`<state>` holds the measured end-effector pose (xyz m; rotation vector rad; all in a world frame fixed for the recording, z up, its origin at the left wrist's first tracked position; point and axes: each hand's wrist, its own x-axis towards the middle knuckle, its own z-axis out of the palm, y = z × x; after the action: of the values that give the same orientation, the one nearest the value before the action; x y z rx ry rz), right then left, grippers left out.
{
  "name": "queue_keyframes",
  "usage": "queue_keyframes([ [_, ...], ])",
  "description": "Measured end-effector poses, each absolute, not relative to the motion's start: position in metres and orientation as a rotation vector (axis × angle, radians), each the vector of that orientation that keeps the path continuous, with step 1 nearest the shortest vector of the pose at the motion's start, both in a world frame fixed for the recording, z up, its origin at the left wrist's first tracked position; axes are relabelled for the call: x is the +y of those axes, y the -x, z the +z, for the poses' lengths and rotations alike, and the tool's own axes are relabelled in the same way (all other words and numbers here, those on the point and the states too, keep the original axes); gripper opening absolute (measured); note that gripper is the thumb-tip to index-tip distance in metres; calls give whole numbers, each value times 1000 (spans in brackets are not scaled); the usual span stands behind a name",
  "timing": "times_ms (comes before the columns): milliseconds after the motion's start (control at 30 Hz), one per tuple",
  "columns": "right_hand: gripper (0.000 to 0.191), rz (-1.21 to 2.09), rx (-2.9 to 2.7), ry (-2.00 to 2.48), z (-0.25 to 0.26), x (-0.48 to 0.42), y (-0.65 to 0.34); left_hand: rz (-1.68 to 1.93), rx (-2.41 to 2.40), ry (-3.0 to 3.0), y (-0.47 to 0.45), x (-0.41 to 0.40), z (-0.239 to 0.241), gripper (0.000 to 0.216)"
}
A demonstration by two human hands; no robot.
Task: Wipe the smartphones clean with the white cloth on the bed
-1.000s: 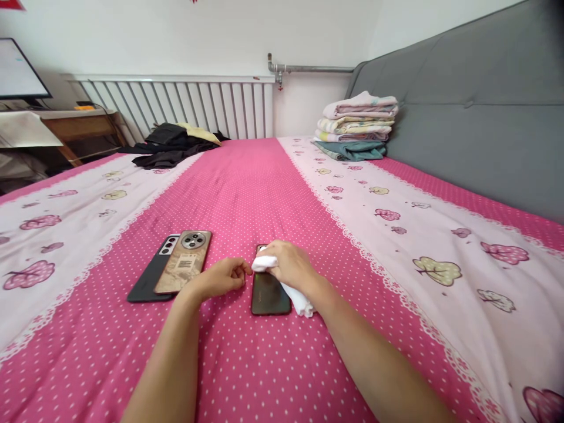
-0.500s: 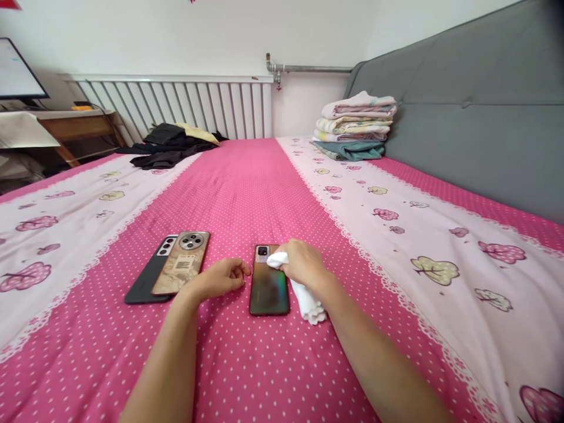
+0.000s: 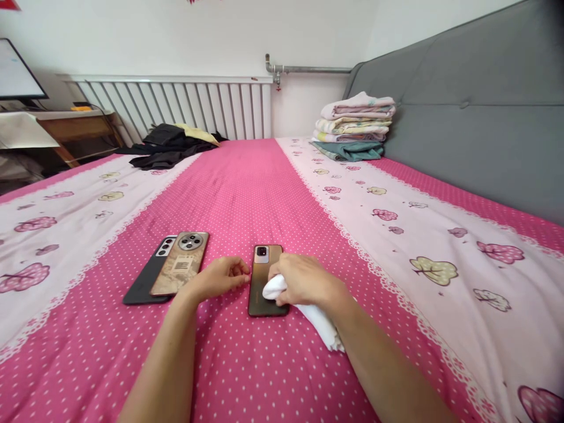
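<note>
A smartphone (image 3: 259,273) with a shiny gold-brown back lies back side up on the pink bedspread. My right hand (image 3: 304,282) is closed on a white cloth (image 3: 321,326). A bunched part of the cloth rests on the lower half of the phone's back, and its tail trails to the right onto the bed. My left hand (image 3: 227,275) is at the phone's left edge, fingers loosely curled and slightly apart, holding nothing. To the left, a marbled gold phone (image 3: 189,264) with a round camera ring partly overlaps a dark grey phone (image 3: 145,282).
The bedspread (image 3: 238,182) is pink with white dots and pale printed bands. Dark clothes (image 3: 170,144) lie at the far left, before a white radiator (image 3: 176,106). Folded bedding (image 3: 356,123) is stacked by the grey headboard (image 3: 476,117). A monitor (image 3: 20,70) stands on a desk at left.
My right hand has moved the cloth down the phone's back, from beside the camera to the lower half. The cloth's tail has swung nearer to me. My left hand has edged closer to the phone.
</note>
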<state>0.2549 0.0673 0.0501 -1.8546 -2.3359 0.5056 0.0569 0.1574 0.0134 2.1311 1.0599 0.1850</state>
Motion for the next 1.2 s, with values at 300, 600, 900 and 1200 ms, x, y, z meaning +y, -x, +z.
queue_keyframes([
  [300,50,446,-1598,1216,46,87,-257,942,1167,-1905,-90,124,47,70],
  [600,81,499,-1543,1254,52,71,-250,721,1264,-1957,-106,92,61,89],
  [900,82,537,-1559,1493,50,73,-249,625,1430,-1878,-102,98,62,85],
  [1200,60,484,-1855,1742,66,62,-258,428,1403,-1953,-93,102,67,86],
])
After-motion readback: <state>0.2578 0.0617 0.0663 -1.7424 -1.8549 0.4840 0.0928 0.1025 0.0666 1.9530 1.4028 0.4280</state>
